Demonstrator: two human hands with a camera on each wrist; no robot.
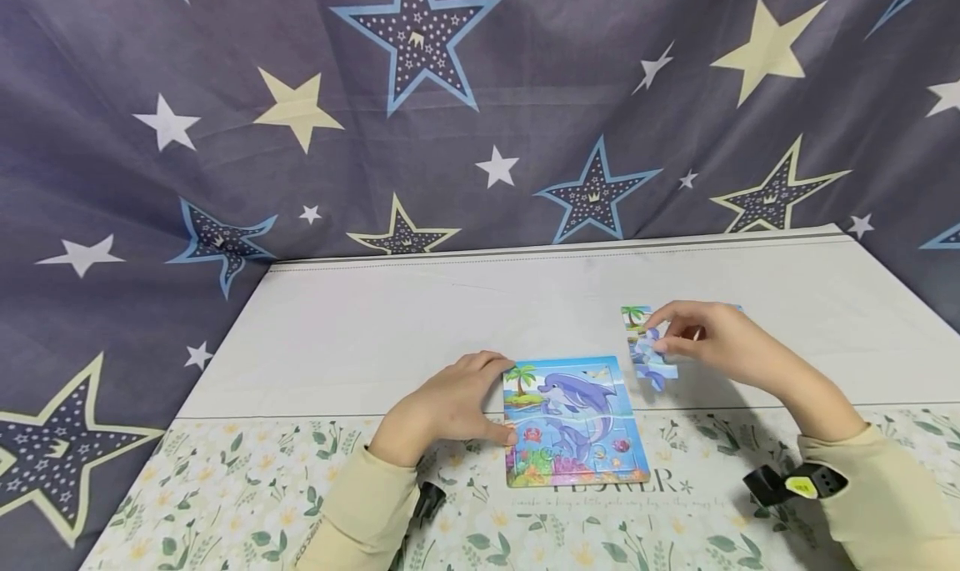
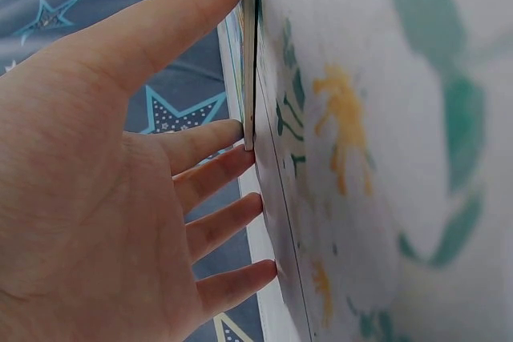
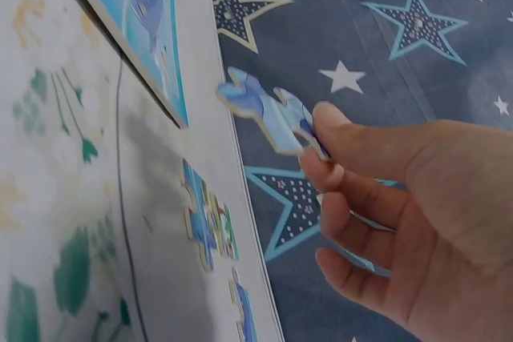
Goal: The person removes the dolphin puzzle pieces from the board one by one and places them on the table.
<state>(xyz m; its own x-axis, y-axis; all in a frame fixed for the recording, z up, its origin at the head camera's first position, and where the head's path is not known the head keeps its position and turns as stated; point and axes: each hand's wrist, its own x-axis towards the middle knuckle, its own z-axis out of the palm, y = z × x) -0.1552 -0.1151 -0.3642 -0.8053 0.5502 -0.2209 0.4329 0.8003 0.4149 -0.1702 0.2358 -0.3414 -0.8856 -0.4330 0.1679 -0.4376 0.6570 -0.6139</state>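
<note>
- The puzzle piece (image 3: 268, 118) is in the air, apart from the table; the right hand (image 1: 708, 329) pinches it by one end between thumb and finger, perhaps so that its shape remains free to see.
- Other loose pieces (image 3: 198, 210) lie at about half past one from the board, near it, probably to be easy for the right hand to reach.
- The dolphin board (image 1: 576, 421) lies flat, its picture facing up, maybe to serve as guide.
- At nine o'clock of the board, the left hand (image 1: 457, 400) is spread, fingers nearly straight, thumb and fingertip touching the left edge; this seems to keep the board steady.
- Flowered cloth (image 1: 247, 471) extends towards six o'clock; the star curtain (image 1: 510, 71) hangs at twelve.
</note>
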